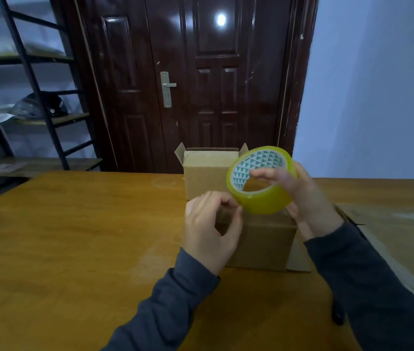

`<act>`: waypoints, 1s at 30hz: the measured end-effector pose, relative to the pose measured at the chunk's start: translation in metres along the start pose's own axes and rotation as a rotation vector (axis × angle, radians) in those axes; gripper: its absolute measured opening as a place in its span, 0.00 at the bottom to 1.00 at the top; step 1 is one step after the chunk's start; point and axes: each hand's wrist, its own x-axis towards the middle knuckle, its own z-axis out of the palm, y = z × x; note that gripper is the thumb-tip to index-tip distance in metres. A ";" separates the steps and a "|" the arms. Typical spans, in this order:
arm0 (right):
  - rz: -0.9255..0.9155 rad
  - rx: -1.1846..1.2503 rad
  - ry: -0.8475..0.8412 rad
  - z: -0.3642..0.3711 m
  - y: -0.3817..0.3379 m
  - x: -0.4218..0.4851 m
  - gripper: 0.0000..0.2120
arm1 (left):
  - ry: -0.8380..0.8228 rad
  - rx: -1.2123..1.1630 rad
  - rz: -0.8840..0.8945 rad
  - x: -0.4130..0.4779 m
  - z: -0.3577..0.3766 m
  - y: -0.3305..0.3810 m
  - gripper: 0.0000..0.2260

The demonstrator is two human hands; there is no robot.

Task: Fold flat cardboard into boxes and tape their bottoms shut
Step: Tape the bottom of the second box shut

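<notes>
My right hand (304, 198) holds a yellowish roll of clear tape (261, 198) above a folded cardboard box (264, 239), with fingers through the roll's patterned core. My left hand (208, 224) is at the roll's lower left edge, thumb and forefinger pinched together against the tape. The box stands on the wooden table (74, 236) under both hands. A second box (206, 173) with its top flaps open stands behind, at the table's far edge.
Flat cardboard sheets (403, 239) lie on the table at the right. A small dark object (337, 315) lies by my right sleeve. A dark door (201, 72) is behind the table and a metal shelf rack (36, 97) stands at the left.
</notes>
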 end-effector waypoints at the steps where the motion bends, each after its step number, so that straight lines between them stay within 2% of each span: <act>1: -0.041 -0.060 0.001 -0.001 0.005 0.000 0.40 | -0.008 0.023 0.004 -0.001 0.000 0.000 0.04; 6: -0.155 -0.093 -0.103 -0.010 0.009 -0.009 0.38 | 0.048 0.182 0.016 -0.001 -0.004 -0.002 0.02; 10: -0.203 -0.225 0.026 -0.003 0.013 -0.010 0.17 | 0.172 0.115 -0.055 0.008 -0.012 -0.003 0.03; 12: -0.236 -0.330 0.043 0.006 0.012 -0.015 0.15 | 0.180 0.059 -0.095 0.011 -0.016 -0.003 0.08; 18: -0.339 -0.416 0.084 0.008 0.011 -0.017 0.18 | 0.056 -0.070 -0.099 0.008 -0.014 -0.007 0.05; 22: -0.382 -0.499 0.105 0.010 0.012 -0.017 0.20 | 0.003 -0.279 -0.271 0.010 -0.017 -0.005 0.10; 26: -0.382 -0.588 0.081 0.009 0.014 -0.016 0.25 | 0.053 -0.462 -0.389 0.016 -0.016 -0.002 0.11; 30: -0.428 -0.672 0.130 0.012 0.018 -0.017 0.26 | 0.094 -0.655 -0.524 0.020 -0.016 -0.005 0.16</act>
